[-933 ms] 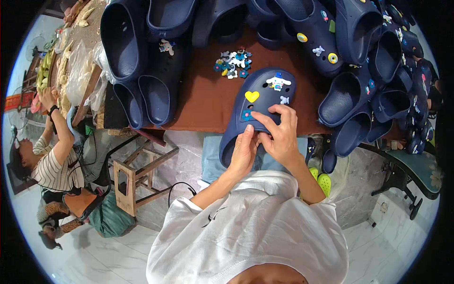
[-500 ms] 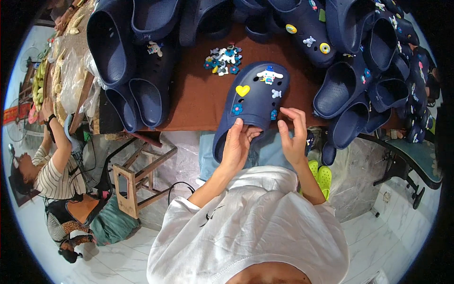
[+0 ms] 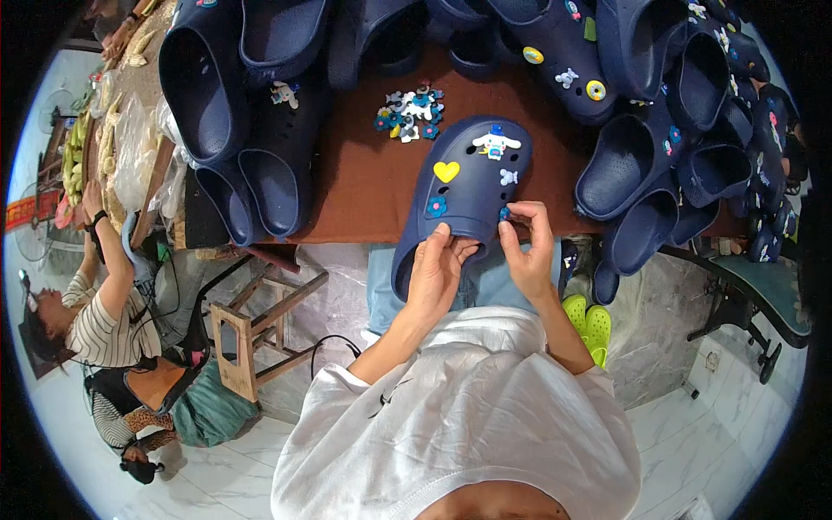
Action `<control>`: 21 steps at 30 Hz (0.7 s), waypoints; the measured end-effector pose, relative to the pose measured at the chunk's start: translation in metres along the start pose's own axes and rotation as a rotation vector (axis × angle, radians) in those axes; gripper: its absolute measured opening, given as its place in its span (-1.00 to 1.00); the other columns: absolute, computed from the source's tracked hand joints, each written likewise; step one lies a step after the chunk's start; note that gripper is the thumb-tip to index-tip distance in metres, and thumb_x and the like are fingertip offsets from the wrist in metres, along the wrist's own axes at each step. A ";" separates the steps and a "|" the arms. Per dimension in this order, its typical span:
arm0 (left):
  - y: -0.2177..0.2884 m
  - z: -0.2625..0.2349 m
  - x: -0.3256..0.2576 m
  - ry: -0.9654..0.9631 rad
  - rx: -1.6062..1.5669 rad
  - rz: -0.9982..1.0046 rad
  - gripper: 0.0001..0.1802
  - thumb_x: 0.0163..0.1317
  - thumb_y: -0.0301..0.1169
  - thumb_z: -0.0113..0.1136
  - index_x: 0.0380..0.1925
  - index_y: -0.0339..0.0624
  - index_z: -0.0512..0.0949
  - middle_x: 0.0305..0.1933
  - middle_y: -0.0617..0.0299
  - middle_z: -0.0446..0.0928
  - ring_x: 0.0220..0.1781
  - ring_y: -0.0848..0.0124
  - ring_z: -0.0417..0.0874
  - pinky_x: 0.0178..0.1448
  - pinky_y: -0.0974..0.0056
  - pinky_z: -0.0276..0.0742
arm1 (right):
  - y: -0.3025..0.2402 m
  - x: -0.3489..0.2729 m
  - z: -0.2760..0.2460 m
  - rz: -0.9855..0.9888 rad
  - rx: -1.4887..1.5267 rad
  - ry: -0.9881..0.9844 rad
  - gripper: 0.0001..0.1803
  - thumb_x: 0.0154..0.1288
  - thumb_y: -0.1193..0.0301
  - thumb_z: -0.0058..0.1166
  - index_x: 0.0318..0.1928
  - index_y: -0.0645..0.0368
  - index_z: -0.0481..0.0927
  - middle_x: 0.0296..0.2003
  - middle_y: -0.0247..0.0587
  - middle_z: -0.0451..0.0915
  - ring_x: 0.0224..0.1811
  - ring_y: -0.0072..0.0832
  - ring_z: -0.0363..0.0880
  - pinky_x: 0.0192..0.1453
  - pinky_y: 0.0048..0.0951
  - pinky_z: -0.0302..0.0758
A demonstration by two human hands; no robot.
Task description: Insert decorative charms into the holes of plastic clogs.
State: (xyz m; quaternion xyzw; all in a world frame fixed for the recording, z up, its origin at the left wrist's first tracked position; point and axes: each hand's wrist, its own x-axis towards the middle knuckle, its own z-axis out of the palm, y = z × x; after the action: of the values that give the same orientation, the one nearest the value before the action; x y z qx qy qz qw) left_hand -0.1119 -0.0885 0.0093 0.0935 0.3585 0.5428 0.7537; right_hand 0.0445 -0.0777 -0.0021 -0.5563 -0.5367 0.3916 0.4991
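A navy clog [image 3: 468, 178] rests at the near edge of the brown-covered table, toe pointing away from me. Its upper bears a white long-eared figure charm [image 3: 496, 144], a yellow heart charm [image 3: 446, 172], a small pale mouse-like charm [image 3: 509, 177] and a blue flower charm [image 3: 436, 206]. My left hand [image 3: 436, 270] grips the clog at the opening, thumb on top and fingers inside. At the clog's right side, my right hand [image 3: 530, 247] pinches a second small blue flower charm [image 3: 504, 213] between thumb and index finger.
Loose charms [image 3: 411, 113] lie in a pile beyond the clog on the brown cloth [image 3: 347, 191]. Navy clogs [image 3: 204, 87] crowd the left, back and right. A wooden stool [image 3: 247, 338] stands below at left. Another person [image 3: 104, 303] works at the far left.
My right hand has moved slightly left, and its thumb and index finger have closed on the blue flower charm at the clog's right side. The left hand keeps its grip.
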 end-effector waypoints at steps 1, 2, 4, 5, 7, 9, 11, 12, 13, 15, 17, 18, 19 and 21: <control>0.000 0.000 0.000 0.011 -0.031 -0.010 -0.63 0.43 -0.17 0.02 -0.07 -0.28 0.53 -0.10 0.16 0.62 -0.05 0.38 0.64 0.10 0.24 0.48 | -0.001 0.000 0.000 -0.001 0.001 -0.002 -0.76 0.29 0.55 0.13 -0.06 0.29 0.46 -0.16 -0.17 0.47 -0.17 -0.48 0.55 -0.10 -0.48 0.53; 0.000 0.000 0.000 0.021 -0.063 -0.020 -0.66 0.43 -0.19 0.04 -0.08 -0.27 0.54 -0.10 0.17 0.62 -0.05 0.38 0.64 0.10 0.24 0.48 | -0.002 0.001 0.000 -0.013 -0.008 -0.003 -0.76 0.29 0.56 0.12 -0.04 0.29 0.45 -0.16 -0.18 0.47 -0.17 -0.48 0.55 -0.09 -0.48 0.52; 0.001 0.002 0.000 0.030 -0.104 -0.025 -0.68 0.42 -0.20 0.05 -0.09 -0.25 0.54 -0.10 0.18 0.62 -0.05 0.39 0.63 0.10 0.24 0.48 | -0.002 0.000 0.000 -0.028 -0.016 -0.006 -0.75 0.30 0.56 0.12 -0.03 0.29 0.45 -0.16 -0.18 0.47 -0.17 -0.48 0.54 -0.08 -0.48 0.52; 0.002 0.004 0.000 0.039 -0.144 -0.033 -0.70 0.42 -0.21 0.06 -0.10 -0.24 0.54 -0.10 0.19 0.63 -0.05 0.39 0.63 0.10 0.23 0.48 | 0.001 -0.002 0.000 -0.007 -0.008 -0.006 -0.74 0.29 0.56 0.12 -0.02 0.29 0.45 -0.16 -0.18 0.47 -0.16 -0.48 0.54 -0.06 -0.48 0.51; 0.002 0.006 -0.001 0.049 -0.153 -0.023 -0.70 0.42 -0.21 0.06 -0.11 -0.23 0.54 -0.11 0.20 0.62 -0.06 0.39 0.63 0.10 0.23 0.48 | 0.004 -0.006 0.000 0.011 -0.001 -0.005 -0.72 0.29 0.56 0.12 -0.01 0.29 0.45 -0.16 -0.19 0.47 -0.15 -0.48 0.53 -0.04 -0.47 0.50; 0.002 0.008 -0.001 0.060 -0.161 -0.014 -0.71 0.42 -0.21 0.06 -0.13 -0.21 0.54 -0.12 0.21 0.62 -0.07 0.40 0.63 0.10 0.23 0.48 | 0.004 -0.008 0.002 0.026 0.034 -0.008 -0.69 0.30 0.54 0.11 0.04 0.29 0.45 -0.15 -0.18 0.47 -0.12 -0.47 0.52 -0.01 -0.46 0.49; 0.003 0.009 -0.001 0.075 -0.165 -0.011 -0.73 0.42 -0.22 0.06 -0.15 -0.20 0.54 -0.13 0.21 0.63 -0.08 0.41 0.63 0.08 0.24 0.49 | 0.003 -0.006 0.002 -0.012 0.017 0.001 -0.68 0.31 0.53 0.10 0.06 0.29 0.45 -0.13 -0.17 0.47 -0.12 -0.47 0.52 0.00 -0.46 0.48; 0.003 0.009 -0.001 0.073 -0.165 -0.010 -0.73 0.42 -0.22 0.06 -0.15 -0.20 0.54 -0.13 0.21 0.63 -0.08 0.41 0.63 0.08 0.24 0.49 | 0.002 -0.006 0.002 -0.046 -0.001 0.009 -0.67 0.32 0.52 0.09 0.08 0.29 0.45 -0.12 -0.16 0.46 -0.12 -0.47 0.51 0.00 -0.46 0.48; 0.002 0.008 -0.001 0.065 -0.155 0.001 -0.74 0.42 -0.22 0.06 -0.16 -0.20 0.55 -0.14 0.21 0.63 -0.08 0.42 0.63 0.08 0.25 0.49 | 0.003 -0.005 0.001 -0.047 -0.001 0.008 -0.67 0.32 0.52 0.09 0.08 0.29 0.45 -0.12 -0.16 0.46 -0.12 -0.47 0.51 0.00 -0.46 0.48; 0.001 0.007 0.000 0.056 -0.144 0.014 -0.74 0.42 -0.23 0.06 -0.17 -0.21 0.55 -0.14 0.21 0.63 -0.09 0.42 0.63 0.07 0.26 0.50 | 0.005 0.002 -0.003 -0.098 -0.054 0.027 -0.68 0.35 0.51 0.05 0.09 0.30 0.45 -0.10 -0.14 0.45 -0.14 -0.47 0.51 -0.01 -0.46 0.48; 0.001 0.006 -0.001 0.054 -0.142 -0.006 -0.76 0.42 -0.26 0.06 -0.18 -0.21 0.56 -0.15 0.22 0.63 -0.09 0.44 0.63 0.08 0.27 0.51 | 0.005 0.009 -0.006 -0.093 -0.053 0.046 -0.69 0.36 0.51 0.04 0.08 0.31 0.45 -0.09 -0.13 0.45 -0.14 -0.47 0.51 -0.01 -0.46 0.48; 0.000 0.007 -0.002 0.054 -0.142 -0.006 -0.76 0.42 -0.26 0.06 -0.18 -0.21 0.56 -0.15 0.22 0.63 -0.09 0.44 0.63 0.08 0.27 0.51 | 0.005 0.013 -0.007 -0.086 -0.053 0.066 -0.70 0.37 0.51 0.03 0.08 0.31 0.45 -0.09 -0.12 0.45 -0.15 -0.47 0.51 -0.01 -0.46 0.48; 0.000 0.007 -0.004 0.057 -0.129 -0.032 -0.78 0.39 -0.28 0.09 -0.14 -0.19 0.53 -0.11 0.23 0.60 -0.05 0.42 0.60 0.13 0.25 0.49 | 0.004 0.018 -0.008 -0.103 -0.058 0.081 -0.71 0.38 0.51 0.03 0.08 0.30 0.46 -0.10 -0.13 0.44 -0.18 -0.49 0.50 -0.04 -0.48 0.49; -0.003 0.007 -0.006 0.065 -0.117 -0.056 -0.78 0.36 -0.30 0.12 -0.09 -0.16 0.49 -0.07 0.24 0.58 -0.01 0.41 0.58 0.18 0.23 0.46 | -0.007 0.027 -0.010 -0.090 -0.099 0.081 -0.71 0.37 0.51 0.04 0.08 0.29 0.47 -0.11 -0.15 0.43 -0.19 -0.50 0.50 -0.07 -0.49 0.49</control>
State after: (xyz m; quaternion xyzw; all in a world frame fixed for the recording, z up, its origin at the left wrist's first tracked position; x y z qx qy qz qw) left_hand -0.1064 -0.0928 0.0153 0.0217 0.3529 0.5443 0.7608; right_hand 0.0559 -0.0528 0.0097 -0.5711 -0.5593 0.3189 0.5093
